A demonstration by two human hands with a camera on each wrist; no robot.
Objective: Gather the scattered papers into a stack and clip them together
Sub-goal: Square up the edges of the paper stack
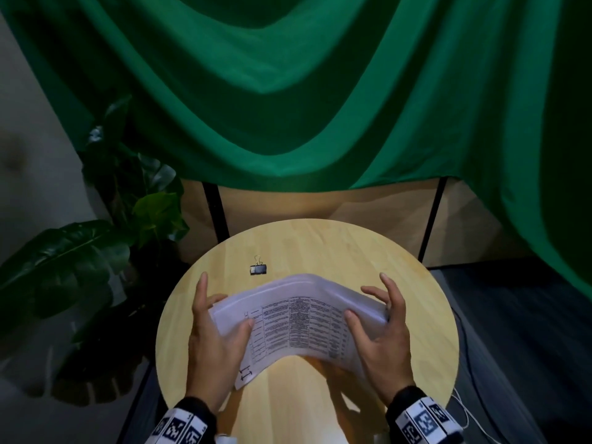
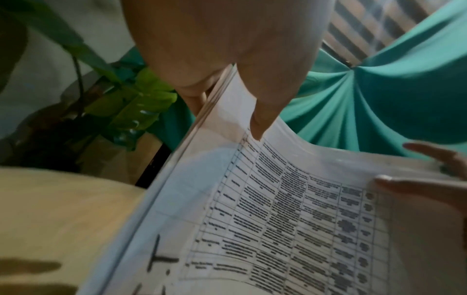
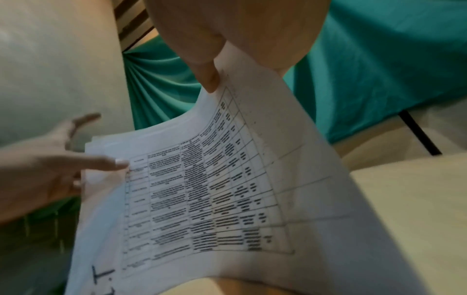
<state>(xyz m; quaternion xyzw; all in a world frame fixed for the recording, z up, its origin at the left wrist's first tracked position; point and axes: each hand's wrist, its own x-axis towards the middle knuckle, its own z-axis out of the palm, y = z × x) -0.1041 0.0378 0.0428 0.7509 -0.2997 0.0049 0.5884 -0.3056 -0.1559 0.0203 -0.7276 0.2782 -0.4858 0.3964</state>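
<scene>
Both hands are gripping the paper stack (image 1: pixel 298 318) by its short ends, left hand (image 1: pixel 214 344) and right hand (image 1: pixel 381 334), thumbs on top, bowing it upward above the round wooden table (image 1: pixel 400 267), long axis running left-right. Its printed table is unreadably blurred. Beyond the stack, a black binder clip (image 1: pixel 258 269) is lying.

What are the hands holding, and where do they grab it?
Both hold the paper stack by its short ends: left hand at the left end, right hand at the right, thumbs on top.
</scene>
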